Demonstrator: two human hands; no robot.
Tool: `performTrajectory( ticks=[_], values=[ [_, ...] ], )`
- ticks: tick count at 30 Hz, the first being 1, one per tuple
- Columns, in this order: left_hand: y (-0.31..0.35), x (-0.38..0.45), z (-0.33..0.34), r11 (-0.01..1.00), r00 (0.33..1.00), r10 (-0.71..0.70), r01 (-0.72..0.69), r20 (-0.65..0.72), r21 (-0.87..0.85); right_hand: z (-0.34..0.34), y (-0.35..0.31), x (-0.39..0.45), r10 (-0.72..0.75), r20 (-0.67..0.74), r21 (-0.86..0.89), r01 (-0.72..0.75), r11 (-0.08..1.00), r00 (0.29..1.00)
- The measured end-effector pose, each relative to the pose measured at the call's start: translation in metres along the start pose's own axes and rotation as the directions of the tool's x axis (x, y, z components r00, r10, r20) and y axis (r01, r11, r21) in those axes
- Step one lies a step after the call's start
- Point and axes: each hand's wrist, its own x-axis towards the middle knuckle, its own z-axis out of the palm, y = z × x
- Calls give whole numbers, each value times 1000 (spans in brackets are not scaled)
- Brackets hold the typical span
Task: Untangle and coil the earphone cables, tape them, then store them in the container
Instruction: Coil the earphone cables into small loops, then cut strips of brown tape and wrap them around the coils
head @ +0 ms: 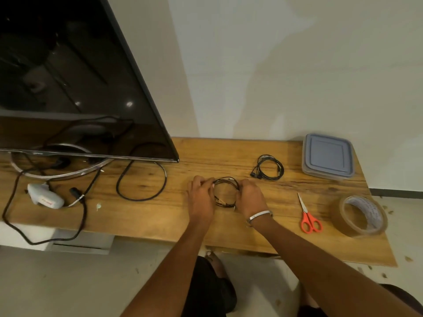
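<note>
A home living room, it seems: a flat-screen television (75, 88) stands on a low wooden shelf (160, 216) against a plain white wall (286, 65), power cords (142, 181) trailing beneath it.

Views: one only, the head camera; no second view shares the scene.
Position: above and in front of the wooden table (229, 154), at the person's head.
Facing: forward and down, toward the wall behind the table.
Nearness: both forearms reach in from the bottom edge; the left hand (201, 197) and right hand (250, 197) sit near centre.
Lens: wide-angle, edges bowed.
</note>
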Motion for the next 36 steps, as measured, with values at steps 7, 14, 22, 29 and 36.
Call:
performTrajectory(
  ticks=[7, 14, 22, 29, 36],
  values=[
    [-3, 5, -6, 998, 997, -28, 33, 77, -61, -1, 4, -1, -52, 2, 9, 52, 999, 999],
    [2, 7, -17, 999, 986, -40, 42, 161, -12, -21, 11, -6, -61, 59, -24, 63, 998, 996],
    [53, -15, -29, 1000, 983, 22, -24, 182, 9, -67, 27, -33, -51, 7, -64, 51, 997, 999],
    [123, -45, -16, 985, 962, 173, -165, 212, -57, -116, 57, -63, -19, -52, -110, 13, 994, 998],
    [192, -70, 18, 954, 903, 289, -241, 319, -180, -160, 109, -83, 42, -115, -162, -60, 985, 993]
  ],
)
